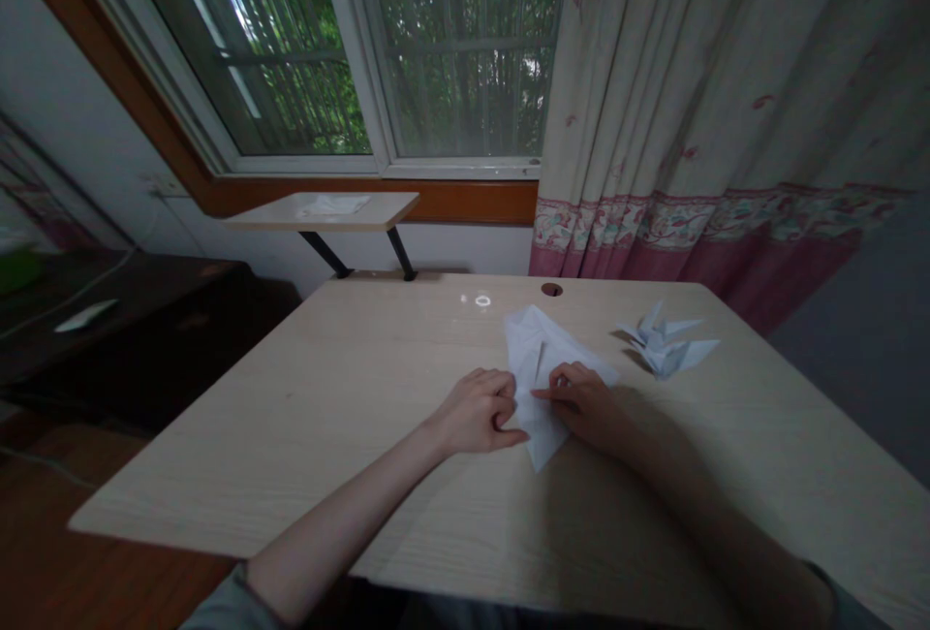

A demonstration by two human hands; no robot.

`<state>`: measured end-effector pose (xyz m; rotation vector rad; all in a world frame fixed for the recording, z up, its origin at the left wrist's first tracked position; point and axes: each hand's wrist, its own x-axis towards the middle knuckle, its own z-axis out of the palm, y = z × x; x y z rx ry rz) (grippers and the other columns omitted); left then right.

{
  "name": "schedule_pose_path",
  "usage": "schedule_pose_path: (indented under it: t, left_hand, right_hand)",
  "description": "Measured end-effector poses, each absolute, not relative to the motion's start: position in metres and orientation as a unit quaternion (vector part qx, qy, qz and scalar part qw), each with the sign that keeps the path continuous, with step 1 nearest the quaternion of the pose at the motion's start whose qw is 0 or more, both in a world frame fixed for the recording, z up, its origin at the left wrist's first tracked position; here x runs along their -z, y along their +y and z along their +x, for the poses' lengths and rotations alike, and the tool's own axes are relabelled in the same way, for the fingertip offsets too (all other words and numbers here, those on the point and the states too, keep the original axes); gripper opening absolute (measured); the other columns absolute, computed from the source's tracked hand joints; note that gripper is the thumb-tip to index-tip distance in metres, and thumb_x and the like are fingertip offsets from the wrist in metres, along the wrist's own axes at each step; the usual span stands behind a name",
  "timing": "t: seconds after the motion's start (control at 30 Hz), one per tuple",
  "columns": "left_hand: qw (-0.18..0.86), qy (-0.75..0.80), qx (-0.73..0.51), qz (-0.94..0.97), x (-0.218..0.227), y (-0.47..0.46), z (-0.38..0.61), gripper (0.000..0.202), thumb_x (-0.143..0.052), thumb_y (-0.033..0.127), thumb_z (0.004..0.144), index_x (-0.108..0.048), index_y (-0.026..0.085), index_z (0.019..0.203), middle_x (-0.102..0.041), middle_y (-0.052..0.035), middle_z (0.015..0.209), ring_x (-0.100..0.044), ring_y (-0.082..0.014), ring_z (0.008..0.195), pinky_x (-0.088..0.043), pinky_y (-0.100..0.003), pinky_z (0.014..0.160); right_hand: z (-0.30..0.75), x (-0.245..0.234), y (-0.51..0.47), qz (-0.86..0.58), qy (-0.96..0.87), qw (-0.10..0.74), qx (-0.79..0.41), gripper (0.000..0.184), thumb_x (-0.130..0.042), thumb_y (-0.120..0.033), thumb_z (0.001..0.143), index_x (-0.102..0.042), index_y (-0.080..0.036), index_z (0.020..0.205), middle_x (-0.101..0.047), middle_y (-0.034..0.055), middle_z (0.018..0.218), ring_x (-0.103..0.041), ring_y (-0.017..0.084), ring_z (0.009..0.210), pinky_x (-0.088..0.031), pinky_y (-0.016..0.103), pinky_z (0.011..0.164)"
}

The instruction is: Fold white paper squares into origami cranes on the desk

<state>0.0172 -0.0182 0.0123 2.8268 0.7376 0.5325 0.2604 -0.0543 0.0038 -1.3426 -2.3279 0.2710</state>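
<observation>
Folded white paper (542,378), narrowed to a point at the near end, lying right of centre on the pale wood-grain desk (291,456), between both hands. Left hand (476,412): fingers curled nearly closed at the paper's left edge, seemingly pinching a fold. Right hand (581,404): fingers bent, tips on the paper's upper face, index reaching toward the left hand; firmness of hold impossible to tell. Just right of the sheet, clear of both hands, a white origami crane (665,344). Near the desk's far edge, a round cable grommet (551,289). Beyond, a small wall shelf (324,208) bearing a white paper scrap (332,205); window (465,48) at upper centre; floral curtain (697,126) with pink border at upper right.
</observation>
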Motion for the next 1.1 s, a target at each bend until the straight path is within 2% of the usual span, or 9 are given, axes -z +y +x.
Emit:
schedule_pose_path:
  t: [0.27,0.47,0.63,0.9,1.0,1.1]
  left_hand:
    - [0.029,0.217,-0.15,0.964,-0.0127,-0.0253,0.0225,0.046,-0.073,0.055,0.079,-0.053,0.019,0.058,-0.06,-0.0008,0.075,-0.058,-0.018,0.079,-0.041,-0.032,0.074]
    - [0.048,0.206,-0.141,0.967,-0.0099,-0.0272,0.0236,0.046,-0.072,0.058,0.077,-0.053,0.02,0.058,-0.061,0.0014,0.067,-0.059,-0.0165,0.072,-0.042,-0.031,0.071]
    - [0.051,0.201,-0.135,0.969,-0.0088,-0.0263,0.0245,0.053,-0.073,0.067,0.072,-0.052,0.02,0.058,-0.062,0.0006,0.064,-0.06,-0.0175,0.068,-0.042,-0.031,0.069]
    - [0.042,0.193,-0.135,0.971,-0.0078,-0.0256,0.0248,0.056,-0.066,0.072,0.076,-0.054,0.02,0.06,-0.062,-0.0005,0.064,-0.06,-0.0178,0.067,-0.042,-0.031,0.068]
    - [0.041,0.184,-0.138,0.972,-0.0094,-0.025,0.0221,0.053,-0.065,0.068,0.081,-0.054,0.019,0.063,-0.063,-0.0012,0.069,-0.061,-0.0188,0.073,-0.044,-0.032,0.071]
    - [0.043,0.206,-0.165,0.964,-0.012,-0.0221,0.0179,0.036,-0.059,0.047,0.093,-0.058,0.019,0.07,-0.064,-0.003,0.079,-0.061,-0.0188,0.079,-0.047,-0.032,0.076]
  right_hand:
    - [0.2615,0.0024,-0.0509,-0.476,-0.84,0.233,-0.112,0.036,-0.056,-0.004,0.082,-0.077,-0.026,0.102,-0.063,0.0064,0.096,-0.056,0.021,0.092,-0.047,0.036,0.085]
    - [0.2596,0.0004,-0.0512,-0.481,-0.838,0.233,-0.11,0.034,-0.057,-0.004,0.083,-0.076,-0.026,0.1,-0.062,0.005,0.093,-0.056,0.021,0.092,-0.046,0.035,0.086]
    - [0.2602,0.0,-0.0508,-0.482,-0.838,0.228,-0.114,0.037,-0.056,-0.002,0.084,-0.076,-0.027,0.101,-0.063,0.0049,0.095,-0.056,0.02,0.092,-0.046,0.034,0.085]
    - [0.2615,-0.0002,-0.0517,-0.485,-0.835,0.233,-0.118,0.039,-0.056,-0.004,0.085,-0.077,-0.03,0.106,-0.063,0.0049,0.096,-0.056,0.02,0.093,-0.047,0.035,0.086]
    - [0.2614,-0.0021,-0.0533,-0.491,-0.833,0.225,-0.121,0.038,-0.055,-0.004,0.086,-0.076,-0.028,0.105,-0.063,0.0056,0.097,-0.056,0.021,0.094,-0.047,0.036,0.087]
    - [0.2616,-0.0006,-0.0529,-0.485,-0.835,0.228,-0.125,0.037,-0.055,-0.003,0.085,-0.076,-0.026,0.105,-0.063,0.0058,0.098,-0.056,0.02,0.095,-0.047,0.036,0.088]
